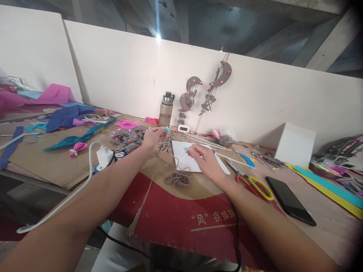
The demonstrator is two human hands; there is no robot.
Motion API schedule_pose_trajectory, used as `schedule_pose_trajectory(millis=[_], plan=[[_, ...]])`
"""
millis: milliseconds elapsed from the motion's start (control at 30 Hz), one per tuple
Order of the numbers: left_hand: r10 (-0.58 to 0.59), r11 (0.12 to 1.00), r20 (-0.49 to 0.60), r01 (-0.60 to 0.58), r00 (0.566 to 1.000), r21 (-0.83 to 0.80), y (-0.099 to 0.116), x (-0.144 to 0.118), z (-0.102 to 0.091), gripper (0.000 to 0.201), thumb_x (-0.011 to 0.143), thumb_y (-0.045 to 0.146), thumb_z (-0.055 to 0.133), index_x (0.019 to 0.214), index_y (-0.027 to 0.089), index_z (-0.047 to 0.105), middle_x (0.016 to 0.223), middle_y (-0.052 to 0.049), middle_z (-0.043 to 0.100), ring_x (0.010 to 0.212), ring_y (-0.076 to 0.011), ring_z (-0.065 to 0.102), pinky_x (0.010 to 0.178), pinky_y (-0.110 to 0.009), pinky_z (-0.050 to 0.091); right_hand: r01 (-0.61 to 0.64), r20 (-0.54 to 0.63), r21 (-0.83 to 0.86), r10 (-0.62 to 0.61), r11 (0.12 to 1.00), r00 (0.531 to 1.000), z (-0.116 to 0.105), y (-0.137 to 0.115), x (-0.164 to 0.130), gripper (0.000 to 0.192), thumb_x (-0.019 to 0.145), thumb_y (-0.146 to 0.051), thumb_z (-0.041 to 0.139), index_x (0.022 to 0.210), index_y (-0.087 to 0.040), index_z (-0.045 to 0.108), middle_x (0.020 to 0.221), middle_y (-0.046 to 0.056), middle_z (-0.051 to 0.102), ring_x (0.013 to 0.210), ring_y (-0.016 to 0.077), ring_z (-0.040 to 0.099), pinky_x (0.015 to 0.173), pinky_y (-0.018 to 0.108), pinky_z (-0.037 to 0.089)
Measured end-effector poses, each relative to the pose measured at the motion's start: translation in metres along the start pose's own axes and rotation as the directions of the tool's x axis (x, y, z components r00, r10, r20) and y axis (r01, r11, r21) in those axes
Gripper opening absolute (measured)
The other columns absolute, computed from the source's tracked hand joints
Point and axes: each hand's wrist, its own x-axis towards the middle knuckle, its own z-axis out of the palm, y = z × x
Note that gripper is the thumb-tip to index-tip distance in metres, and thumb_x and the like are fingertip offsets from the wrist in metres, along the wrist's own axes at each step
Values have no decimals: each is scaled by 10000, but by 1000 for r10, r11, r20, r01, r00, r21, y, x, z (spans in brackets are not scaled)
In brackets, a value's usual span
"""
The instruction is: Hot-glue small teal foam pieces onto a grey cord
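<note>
My left hand is raised a little over the cardboard, pinching a small teal piece with a thin grey string hanging from it. The string runs down to a loose grey coil on the cardboard. My right hand rests low over a white sheet, fingers curled near a small teal bit lying on the sheet; whether it grips anything is unclear.
Yellow-and-red scissors and a black phone lie to the right. A water bottle, grey moon-shaped hangings, a white box, felt scraps and a white charger with cable surround the work spot.
</note>
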Motion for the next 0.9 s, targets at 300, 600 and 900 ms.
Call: schedule_pose_trajectory(millis=[300, 600, 900], plan=[[10, 990, 61, -19, 998, 137, -8, -5, 7, 109, 758, 191, 671, 765, 86, 640, 712, -52, 670, 654, -117, 654, 728, -281, 549, -529, -241, -592, 492, 608, 836, -33, 103, 3, 422, 848, -463, 478, 1008, -90, 593, 1049, 213, 638, 1015, 305, 592, 851, 378, 429], [46, 914, 151, -103, 987, 393, -19, -15, 14, 131, 760, 234, 662, 796, 109, 666, 711, -42, 682, 635, -141, 663, 663, -287, 556, -608, -168, -543, 635, 579, 754, -34, 115, 14, 291, 748, -397, 598, 831, -131, 681, 791, 169, 690, 834, 307, 655, 688, 350, 473], [-229, 919, 77, 190, 970, 346, -34, -21, 12, 136, 726, 209, 711, 765, 99, 640, 693, -67, 687, 612, -148, 667, 639, -299, 567, -574, -404, -2, 524, 819, 750, -27, 115, 13, 128, 725, -280, 502, 764, -169, 551, 682, 49, 601, 595, 173, 587, 575, 292, 475]])
